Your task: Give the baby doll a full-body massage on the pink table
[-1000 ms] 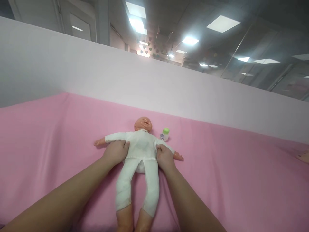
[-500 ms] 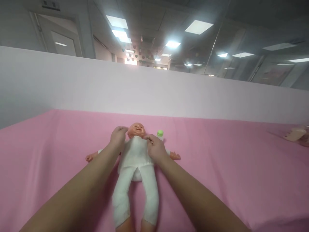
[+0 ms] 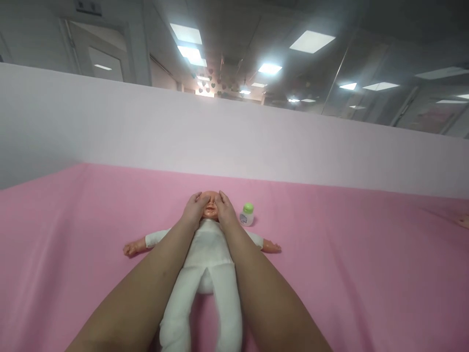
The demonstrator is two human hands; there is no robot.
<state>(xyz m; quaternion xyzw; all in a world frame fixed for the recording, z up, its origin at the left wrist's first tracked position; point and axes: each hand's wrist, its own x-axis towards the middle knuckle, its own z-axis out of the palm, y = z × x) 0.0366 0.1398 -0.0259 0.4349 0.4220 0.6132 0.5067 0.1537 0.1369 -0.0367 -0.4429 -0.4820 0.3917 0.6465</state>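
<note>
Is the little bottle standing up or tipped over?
Standing up. The bottle sits on the pink sheet with its green cap on top, beside the doll's head.

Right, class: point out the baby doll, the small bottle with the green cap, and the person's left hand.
baby doll (image 3: 208,244): head view, on the white-clothed chest.
small bottle (image 3: 246,215): head view, on its pale body below the green cap.
left hand (image 3: 194,208): head view, on the back of the hand at the doll's face.
</note>
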